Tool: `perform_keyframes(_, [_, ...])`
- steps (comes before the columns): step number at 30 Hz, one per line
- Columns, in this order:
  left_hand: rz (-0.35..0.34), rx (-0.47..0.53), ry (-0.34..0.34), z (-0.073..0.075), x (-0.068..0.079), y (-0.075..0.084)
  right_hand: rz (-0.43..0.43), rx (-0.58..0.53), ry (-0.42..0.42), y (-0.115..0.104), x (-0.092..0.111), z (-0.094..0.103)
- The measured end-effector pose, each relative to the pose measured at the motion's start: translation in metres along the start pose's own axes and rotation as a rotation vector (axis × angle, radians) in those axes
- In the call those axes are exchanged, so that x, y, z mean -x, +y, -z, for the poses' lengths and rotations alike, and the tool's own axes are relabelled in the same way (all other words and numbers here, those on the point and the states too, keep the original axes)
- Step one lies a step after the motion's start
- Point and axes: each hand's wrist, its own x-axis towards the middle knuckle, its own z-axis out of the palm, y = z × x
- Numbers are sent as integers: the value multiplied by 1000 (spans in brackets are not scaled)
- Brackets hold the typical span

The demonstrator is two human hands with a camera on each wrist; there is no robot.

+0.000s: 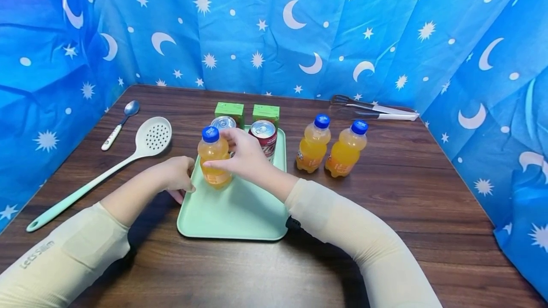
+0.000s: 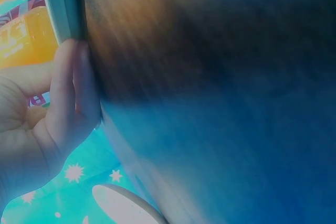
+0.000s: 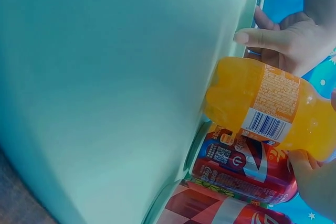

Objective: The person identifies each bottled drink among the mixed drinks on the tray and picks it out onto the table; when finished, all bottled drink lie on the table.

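A pale green tray [image 1: 239, 217] lies on the table. My left hand [image 1: 174, 175] pinches its left rim, the thumb on top and fingers at the edge. My right hand [image 1: 250, 155] holds an orange soda bottle [image 1: 217, 177] with a blue cap, thumb and fingers around its sides. The bottle is upright at the tray's left side; in the right wrist view its base is by the tray surface. Behind it stand a soda can [image 1: 223, 121], mostly hidden, and a dark red soda can [image 1: 266, 140]. Two green boxes [image 1: 229, 109] are at the tray's far end.
Two more orange soda bottles [image 1: 314, 149] stand right of the tray. Tongs [image 1: 376, 108] lie at the back right. On the left are a slotted skimmer [image 1: 153, 137] with a long green handle and a small spoon [image 1: 122, 125]. Blue curtains [image 1: 257, 27] surround the wooden table.
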Motion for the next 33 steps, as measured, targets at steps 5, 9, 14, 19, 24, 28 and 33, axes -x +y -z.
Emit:
perform_keyframes(5, [-6, 9, -4, 0, -2, -1, 12, -24, -1, 0, 0, 2])
perform_keyframes(9, [-5, 6, -6, 0, -2, -1, 18, -50, -4, 1, 1, 2])
perform_keyframes(14, [-5, 4, -5, 0, -2, 0, 23, -75, -15, 3, 2, 3])
perform_keyframes(19, [-8, 9, -10, 0, -1, 0, 16, -58, -35, 3, 3, 5])
perform_keyframes(24, [-6, 15, -12, 0, 1, 0, 4, -28, -47, 3, 5, 8])
perform_keyframes(28, [-7, 21, -15, 0, 1, -1, 6, -22, -48, 4, 7, 11])
perform_keyframes(33, [-6, 25, -17, 1, -1, -2, 18, -21, -46, 4, 10, 14])
